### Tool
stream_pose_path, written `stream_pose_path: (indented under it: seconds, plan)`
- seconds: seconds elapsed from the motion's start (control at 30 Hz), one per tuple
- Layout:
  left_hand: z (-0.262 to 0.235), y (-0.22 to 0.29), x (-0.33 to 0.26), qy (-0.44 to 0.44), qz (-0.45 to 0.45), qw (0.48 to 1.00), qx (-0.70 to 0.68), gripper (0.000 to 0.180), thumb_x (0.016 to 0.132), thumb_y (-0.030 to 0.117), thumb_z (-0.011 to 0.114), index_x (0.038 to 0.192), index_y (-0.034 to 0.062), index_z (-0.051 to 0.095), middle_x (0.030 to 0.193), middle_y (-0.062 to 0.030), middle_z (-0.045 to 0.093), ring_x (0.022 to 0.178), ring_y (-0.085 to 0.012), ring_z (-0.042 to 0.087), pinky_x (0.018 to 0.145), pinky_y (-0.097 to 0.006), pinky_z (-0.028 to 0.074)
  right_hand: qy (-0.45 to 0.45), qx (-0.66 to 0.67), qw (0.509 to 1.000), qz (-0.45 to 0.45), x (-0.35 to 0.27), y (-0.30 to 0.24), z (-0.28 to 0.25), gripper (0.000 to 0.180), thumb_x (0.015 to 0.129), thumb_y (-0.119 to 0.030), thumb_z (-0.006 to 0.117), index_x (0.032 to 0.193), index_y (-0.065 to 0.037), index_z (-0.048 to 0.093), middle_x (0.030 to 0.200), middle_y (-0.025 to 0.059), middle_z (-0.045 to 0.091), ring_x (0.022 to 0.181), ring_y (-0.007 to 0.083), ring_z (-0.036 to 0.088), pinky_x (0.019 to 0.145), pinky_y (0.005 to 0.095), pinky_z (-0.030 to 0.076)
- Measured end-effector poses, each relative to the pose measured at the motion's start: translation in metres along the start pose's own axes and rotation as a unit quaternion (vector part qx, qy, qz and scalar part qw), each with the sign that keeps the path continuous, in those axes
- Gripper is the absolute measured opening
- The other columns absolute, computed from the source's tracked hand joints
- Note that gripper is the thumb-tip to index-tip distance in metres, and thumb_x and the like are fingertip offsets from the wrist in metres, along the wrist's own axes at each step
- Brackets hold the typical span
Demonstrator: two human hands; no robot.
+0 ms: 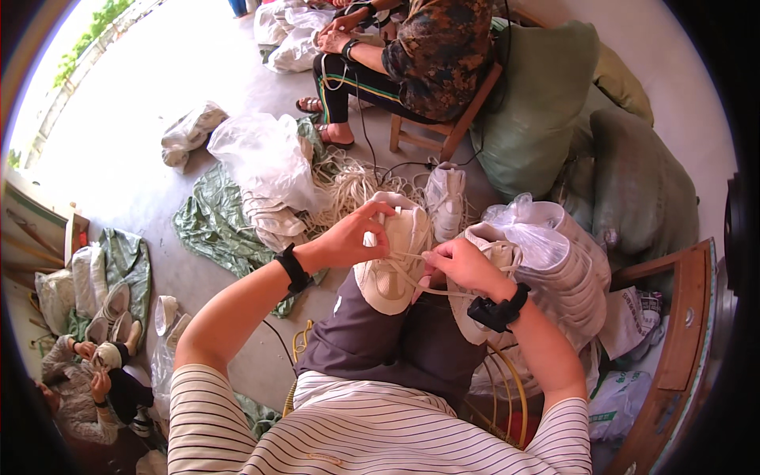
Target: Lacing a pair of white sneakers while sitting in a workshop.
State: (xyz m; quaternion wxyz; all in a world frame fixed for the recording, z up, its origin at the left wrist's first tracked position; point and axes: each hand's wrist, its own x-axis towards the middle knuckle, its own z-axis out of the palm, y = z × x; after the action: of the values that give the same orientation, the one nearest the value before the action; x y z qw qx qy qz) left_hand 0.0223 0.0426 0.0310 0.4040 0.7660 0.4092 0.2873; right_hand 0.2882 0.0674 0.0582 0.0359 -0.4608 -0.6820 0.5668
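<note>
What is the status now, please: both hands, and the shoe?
Left hand grips cream shoe on lap. Right hand pinches its lace. Bagged shoe stack close at right, not blocking.

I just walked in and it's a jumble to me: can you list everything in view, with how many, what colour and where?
Cream lace-up shoe: one, on the person's lap, held by both hands.
Cream shoelace: one, pulled from the shoe by the right hand.
Clear plastic bag of stacked cream shoes: one, right of the lap.
Loose cream laces: a heap, on the floor ahead.
Green sacks: several, upper right.
Wooden chair: one, brown, under a seated person at top.
Left hand: fingers on the shoe's top.
Right hand: pinching the lace.
</note>
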Motion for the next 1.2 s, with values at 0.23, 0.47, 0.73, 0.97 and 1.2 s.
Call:
stream_pose_path:
  seconds: [0.23,0.47,0.73,0.97,1.2]
  plan:
    - [-0.001,-0.005,-0.003,0.005,0.004,0.999,-0.035,0.011,0.078,0.012,0.07,0.075,0.0043,0.063,0.132,-0.0107,0.047,0.126,-0.0246,0.045,0.106,-0.037,0.035,0.074,0.387,0.919,-0.003,-0.015,0.004,-0.028,0.027,0.097,-0.025,0.055,0.075,-0.009,0.052,0.054,-0.0089,0.033,0.04,0.0021,0.026,0.038,0.021,0.022]
    - [0.006,-0.022,0.0,0.031,0.052,0.998,0.002,0.028,0.08,0.017,0.07,0.101,0.0039,0.058,0.133,-0.0135,0.045,0.126,-0.0265,0.045,0.107,-0.038,0.033,0.083,0.479,0.873,-0.034,-0.024,0.01,-0.028,0.025,0.099,-0.026,0.053,0.08,-0.01,0.052,0.075,-0.0007,0.055,0.047,0.0038,0.037,0.043,0.0198,0.029]
    - [0.04,-0.025,-0.001,0.116,0.064,0.988,0.074,0.083,0.076,0.033,0.07,0.142,0.0029,0.03,0.15,-0.0189,0.024,0.144,-0.0387,0.012,0.117,-0.05,0.012,0.022,0.61,0.79,-0.052,-0.005,0.003,-0.021,0.03,0.102,-0.03,0.047,0.081,-0.011,0.054,0.117,0.013,0.063,0.049,0.005,0.038,0.049,0.0201,0.033]
    - [0.045,-0.023,0.003,0.122,0.04,0.989,0.068,0.086,0.071,0.029,0.067,0.144,0.0056,0.029,0.151,-0.0182,0.024,0.145,-0.0376,0.011,0.118,-0.049,0.011,0.02,0.626,0.777,-0.065,-0.001,0.025,-0.035,0.031,0.102,-0.031,0.047,0.079,-0.012,0.053,0.089,0.0061,0.06,0.045,0.0049,0.03,0.044,0.0205,0.027]
    - [0.05,-0.025,0.004,0.118,0.038,0.989,0.076,0.085,0.073,0.033,0.065,0.144,0.0058,0.029,0.15,-0.0182,0.025,0.144,-0.0375,0.013,0.118,-0.049,0.01,0.109,0.47,0.872,-0.085,-0.032,-0.01,-0.029,0.031,0.102,-0.029,0.046,0.082,-0.007,0.057,0.089,0.0048,0.06,0.048,0.0023,0.034,0.045,0.0186,0.03]
